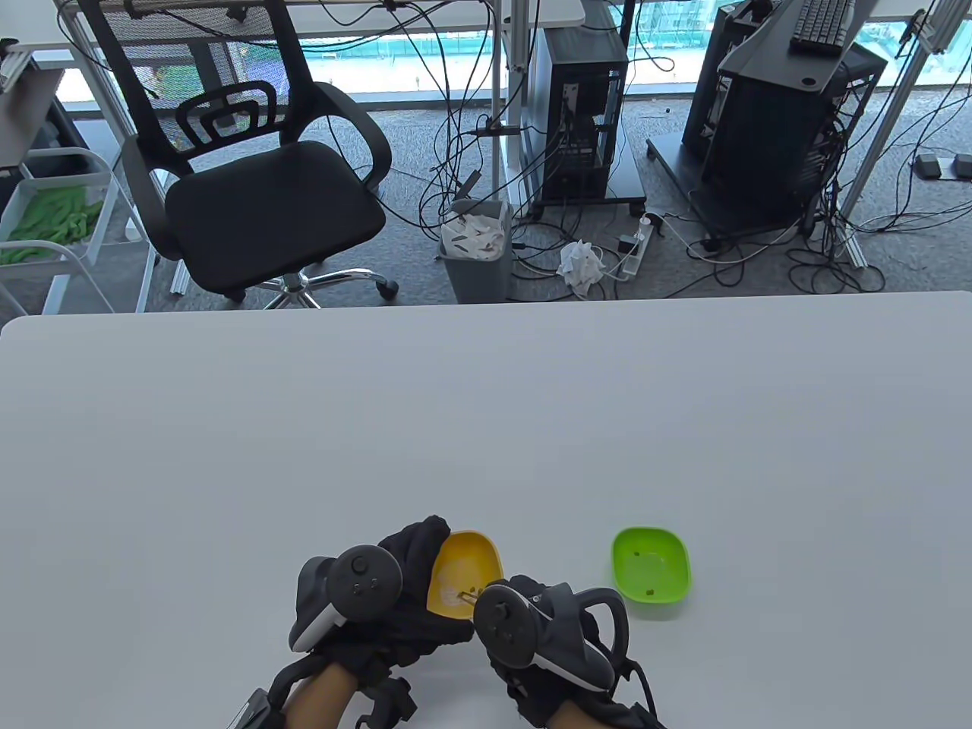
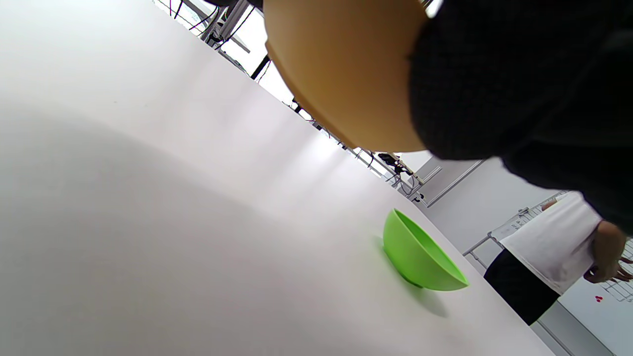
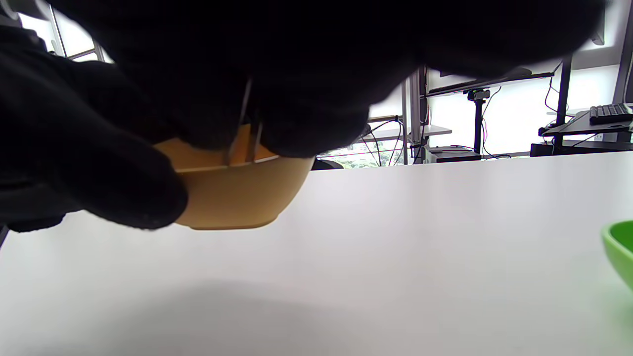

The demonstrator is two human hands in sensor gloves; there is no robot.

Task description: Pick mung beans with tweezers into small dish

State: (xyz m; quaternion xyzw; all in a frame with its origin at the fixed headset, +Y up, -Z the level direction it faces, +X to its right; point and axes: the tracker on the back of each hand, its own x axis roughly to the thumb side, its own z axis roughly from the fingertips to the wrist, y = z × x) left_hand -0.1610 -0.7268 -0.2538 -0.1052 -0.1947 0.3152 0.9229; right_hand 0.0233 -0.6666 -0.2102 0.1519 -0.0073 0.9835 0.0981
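Observation:
My left hand (image 1: 414, 566) grips a yellow dish (image 1: 469, 563) and holds it tilted, lifted off the white table (image 1: 486, 425). Its underside fills the top of the left wrist view (image 2: 341, 74). My right hand (image 1: 507, 601) pinches metal tweezers (image 3: 243, 129) whose tips reach down into the yellow dish (image 3: 237, 200). Small beans (image 1: 468, 593) lie at the dish's low side near the tips. A green dish (image 1: 651, 563) sits on the table to the right, with two dark specks inside. It also shows in the left wrist view (image 2: 420, 252).
The green dish's rim shows at the right edge of the right wrist view (image 3: 620, 247). Past the table's far edge stand an office chair (image 1: 258, 182), a bin (image 1: 477, 247) and computer towers. A person in a white shirt (image 2: 554, 247) stands beside the table.

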